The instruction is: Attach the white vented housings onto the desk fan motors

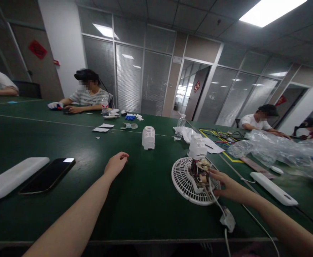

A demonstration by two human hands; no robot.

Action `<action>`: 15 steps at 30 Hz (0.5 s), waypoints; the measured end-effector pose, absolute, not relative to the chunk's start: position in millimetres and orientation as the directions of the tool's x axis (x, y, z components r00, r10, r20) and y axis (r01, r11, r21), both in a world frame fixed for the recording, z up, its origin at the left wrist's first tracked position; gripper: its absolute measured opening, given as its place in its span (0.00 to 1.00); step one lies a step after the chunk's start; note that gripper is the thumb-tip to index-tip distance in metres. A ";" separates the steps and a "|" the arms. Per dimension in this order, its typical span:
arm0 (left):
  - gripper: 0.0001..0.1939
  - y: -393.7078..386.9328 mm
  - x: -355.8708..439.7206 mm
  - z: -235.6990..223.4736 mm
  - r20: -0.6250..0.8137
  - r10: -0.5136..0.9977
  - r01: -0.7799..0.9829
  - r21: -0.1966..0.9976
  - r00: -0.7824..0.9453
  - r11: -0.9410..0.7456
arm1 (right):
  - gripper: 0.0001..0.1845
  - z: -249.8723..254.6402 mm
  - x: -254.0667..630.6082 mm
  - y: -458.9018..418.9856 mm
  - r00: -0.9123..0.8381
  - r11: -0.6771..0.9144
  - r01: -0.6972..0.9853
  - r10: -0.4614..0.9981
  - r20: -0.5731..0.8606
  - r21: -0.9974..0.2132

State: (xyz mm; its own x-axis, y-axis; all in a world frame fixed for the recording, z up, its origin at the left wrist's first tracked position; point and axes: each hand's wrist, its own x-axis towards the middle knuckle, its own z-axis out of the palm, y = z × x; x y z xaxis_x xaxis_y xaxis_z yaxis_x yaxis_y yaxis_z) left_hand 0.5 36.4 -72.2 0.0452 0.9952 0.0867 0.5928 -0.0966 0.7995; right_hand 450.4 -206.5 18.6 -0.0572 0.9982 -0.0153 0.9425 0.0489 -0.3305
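Note:
My left hand [116, 165] is over the table left of centre, its fingers curled in, and nothing shows in them. Beyond it a white vented plastic housing [148, 138] stands upright. My right hand [222, 184] grips the motor unit [201, 175] of a fan, with its wires and a small board exposed. This unit sits on a round white fan grille [181, 178], which lies on the table. A white cable runs down from it past a white plug-like block [228, 219] near the table's edge. A second white plastic piece [197, 146] stands just behind the grille.
On the left lie a phone [50, 175] and a white power bank [14, 178]. Another white bar-shaped device [274, 188] is at right, near crumpled clear plastic [276, 148]. A water bottle [180, 127] stands behind the grille. Co-workers [90, 92] sit around the green table [135, 207].

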 end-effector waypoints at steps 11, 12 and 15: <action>0.17 16.5 6.0 -53.2 0.169 0.939 0.593 0.738 0.301 -0.323 | 0.41 -6.2 315.0 -135.8 -0.215 0.262 0.936 0.955 0.206 -0.235; 0.19 14.0 6.2 -51.0 0.196 0.908 0.566 0.728 0.370 -0.387 | 0.41 -7.3 306.3 -130.1 -0.218 0.269 0.934 0.951 0.220 -0.235; 0.26 9.6 5.7 -46.9 0.234 0.806 0.503 0.678 0.543 -0.536 | 0.40 -5.6 286.8 -115.6 -0.225 0.283 0.932 0.941 0.252 -0.225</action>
State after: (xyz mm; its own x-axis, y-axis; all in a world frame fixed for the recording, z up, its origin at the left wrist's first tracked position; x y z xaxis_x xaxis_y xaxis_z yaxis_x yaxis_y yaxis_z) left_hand 5.7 9.6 -46.9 0.5433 0.8062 0.2344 0.5031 -0.5361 0.6779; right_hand 286.8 -115.6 -5.6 -0.2253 0.9412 0.2516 0.9323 0.2833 -0.2250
